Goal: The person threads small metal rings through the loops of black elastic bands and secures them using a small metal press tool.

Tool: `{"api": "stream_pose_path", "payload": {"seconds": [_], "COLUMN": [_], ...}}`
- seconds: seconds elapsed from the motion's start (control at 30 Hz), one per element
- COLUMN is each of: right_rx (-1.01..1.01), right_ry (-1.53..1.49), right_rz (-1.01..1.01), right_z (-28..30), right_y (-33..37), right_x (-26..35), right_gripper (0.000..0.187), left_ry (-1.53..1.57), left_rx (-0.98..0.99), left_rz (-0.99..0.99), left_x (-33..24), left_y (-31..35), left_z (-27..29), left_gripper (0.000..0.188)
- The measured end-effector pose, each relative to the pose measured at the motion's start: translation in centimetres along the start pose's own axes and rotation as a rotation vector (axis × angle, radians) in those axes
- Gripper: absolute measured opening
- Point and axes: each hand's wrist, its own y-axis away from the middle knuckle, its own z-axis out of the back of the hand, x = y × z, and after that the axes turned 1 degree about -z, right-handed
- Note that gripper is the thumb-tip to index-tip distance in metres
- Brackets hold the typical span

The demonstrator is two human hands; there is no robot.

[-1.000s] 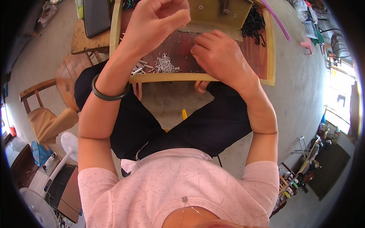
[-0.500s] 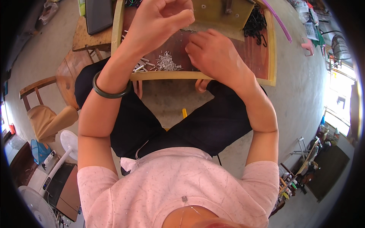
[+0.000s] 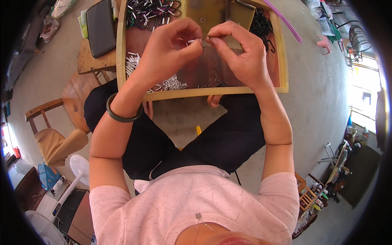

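Note:
Both hands are raised over a wooden-rimmed tray (image 3: 216, 93), their fingertips almost meeting. My left hand (image 3: 171, 49) is closed, with a small silver tube (image 3: 190, 41) showing at its fingers. Thumb and forefinger of my right hand (image 3: 247, 53) pinch a tiny dark thing that I cannot make out. Below my left hand lies a pile of short silver pieces (image 3: 172, 83). Longer silver tubes (image 3: 132, 63) are heaped by the tray's left wall. Dark and coloured cord loops (image 3: 151, 13), with silver bits among them, fill the far left corner.
A yellowish plate with a metal post (image 3: 228, 10) stands at the tray's far middle. Black cords (image 3: 260, 24) lie at its right, beside a purple coiled strip (image 3: 286, 22). A dark tablet (image 3: 100, 28) rests on the wooden stool at left. Dark scraps (image 3: 216, 85) line the near rim.
Both hands have come together over the tray. My right hand has moved up from above the near part and turned to a pinch; my left hand has dropped lower. The view has shifted slightly.

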Motion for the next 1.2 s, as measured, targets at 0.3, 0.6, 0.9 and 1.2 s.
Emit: {"api": "stream_pose_path", "payload": {"seconds": [0.3, 0.6, 0.9, 1.2], "right_rx": [-0.159, -0.162, -0.136, -0.127], "right_ry": [0.244, 0.425, 0.464, 0.475], "right_rz": [0.244, 0.444, 0.507, 0.515], "right_z": [-0.69, -0.70, -0.60, -0.56], "right_y": [-0.39, -0.62, -0.69, -0.62], "right_x": [-0.55, -0.77, -0.53, -0.64], "right_gripper": [0.024, 0.026, 0.031, 0.033], "left_ry": [0.032, -0.054, -0.075, -0.056], "left_rx": [-0.021, -0.040, -0.030, -0.014], "left_rz": [0.052, -0.018, -0.014, 0.013], "left_x": [-0.15, 0.57, 0.54, 0.25], "left_y": [-0.18, -0.26, -0.32, -0.31], "left_z": [-0.15, -0.22, -0.28, -0.38], "left_gripper": [0.012, 0.012, 0.012, 0.013]}}
